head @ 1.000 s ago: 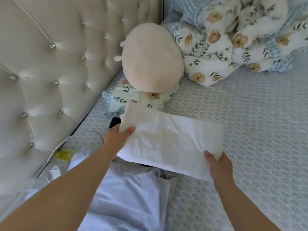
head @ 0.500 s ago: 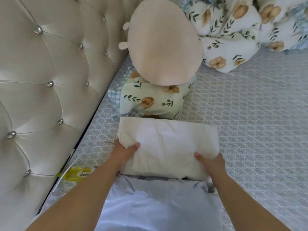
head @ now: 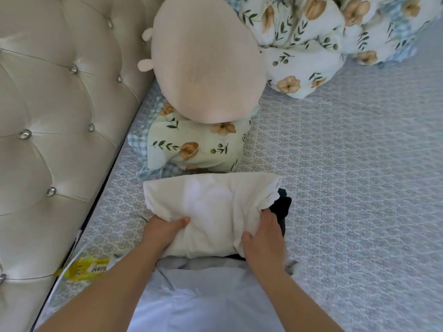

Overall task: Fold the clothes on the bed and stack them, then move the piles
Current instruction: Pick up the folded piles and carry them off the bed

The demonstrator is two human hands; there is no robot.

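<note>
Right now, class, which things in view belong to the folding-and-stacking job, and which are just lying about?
Part of the job:
folded white garment
dark garment beneath it
left hand
right hand

Just lying about:
round beige plush cushion
floral pillow
floral quilt
yellow packet
tufted headboard

Two hands are on the bed: the left hand (head: 165, 232) and the right hand (head: 263, 238). One folded white garment (head: 211, 207) lies under them, with one dark garment (head: 282, 206) showing at its right edge. One pale blue garment (head: 203, 298) sits at the near edge. One round beige cushion (head: 206, 61), one floral pillow (head: 194, 149), one floral quilt (head: 323, 32), one yellow packet (head: 84, 268) by the headboard side.
</note>
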